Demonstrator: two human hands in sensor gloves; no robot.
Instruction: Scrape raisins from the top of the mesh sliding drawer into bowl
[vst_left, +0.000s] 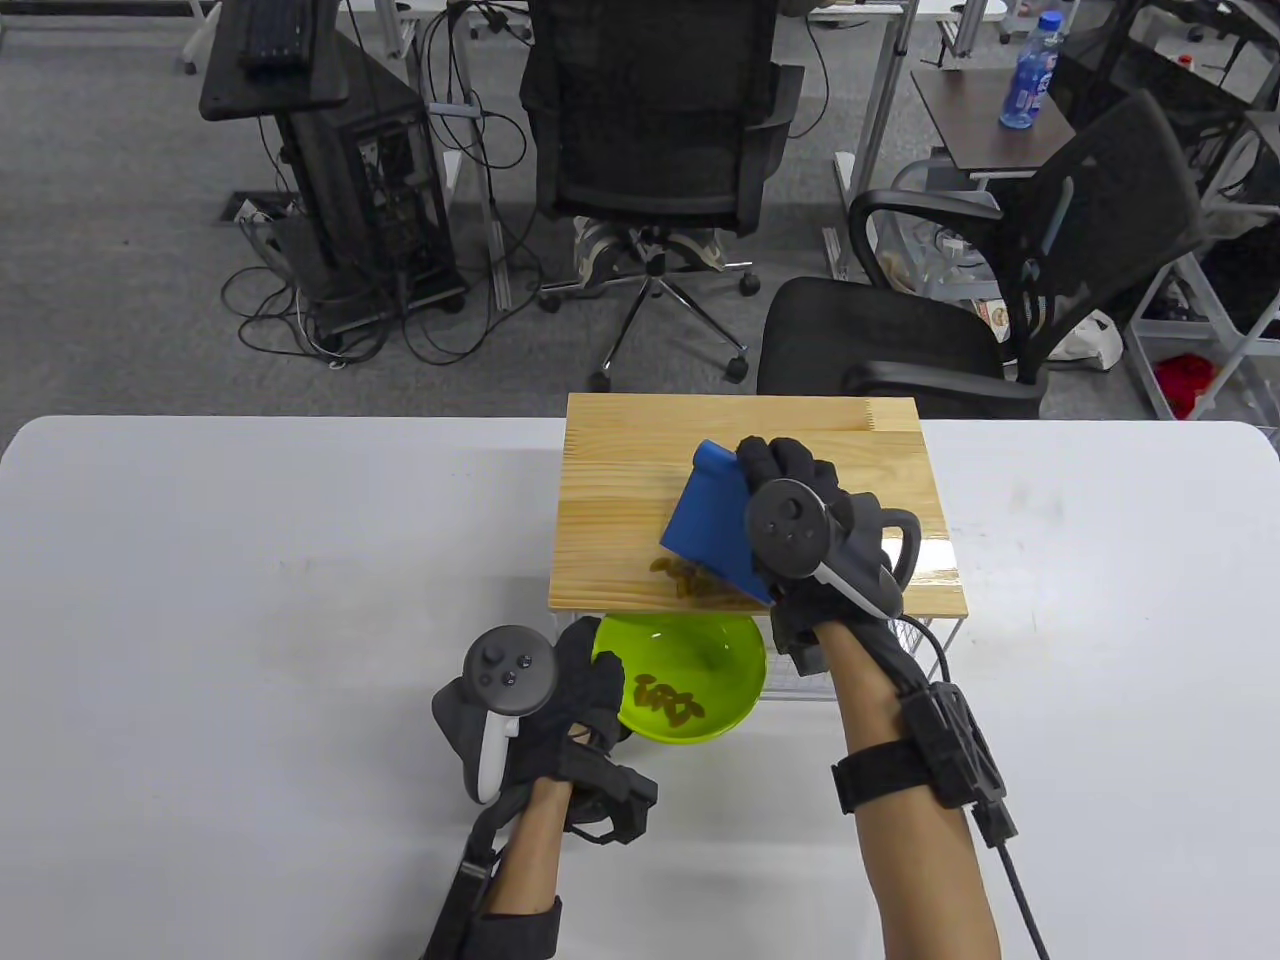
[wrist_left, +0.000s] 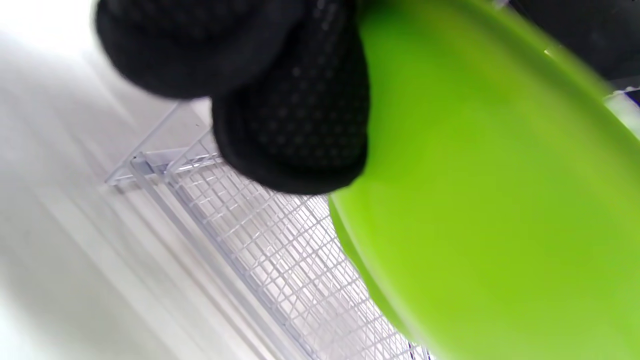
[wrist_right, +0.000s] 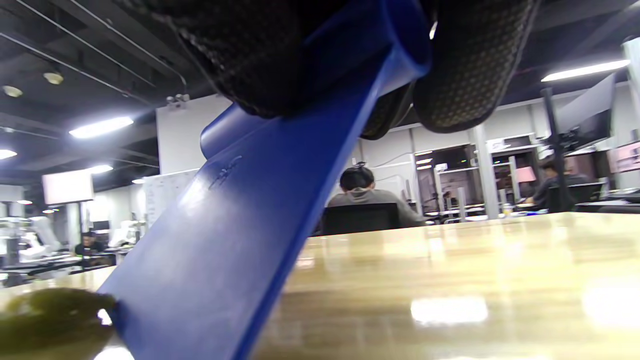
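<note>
A wooden top (vst_left: 620, 480) covers the white mesh sliding drawer (wrist_left: 280, 250). My right hand (vst_left: 790, 490) grips a blue scraper (vst_left: 712, 520) tilted on that top, its lower edge against a small heap of raisins (vst_left: 682, 578) near the front edge. In the right wrist view the scraper (wrist_right: 240, 240) stands on the glossy wood (wrist_right: 450, 280), a blurred raisin (wrist_right: 45, 315) at its foot. Just below the edge, my left hand (vst_left: 590, 680) holds the rim of a green bowl (vst_left: 730, 650) with several raisins (vst_left: 668, 698) inside. The left wrist view shows gloved fingers (wrist_left: 295, 110) curled on the bowl (wrist_left: 490, 215).
The drawer stands at the white table's (vst_left: 250, 620) far middle. Beyond the table are two black office chairs (vst_left: 660, 120), a computer tower (vst_left: 370, 190) with cables, and a side table with a water bottle (vst_left: 1030, 72). People sit at desks in the background of the right wrist view.
</note>
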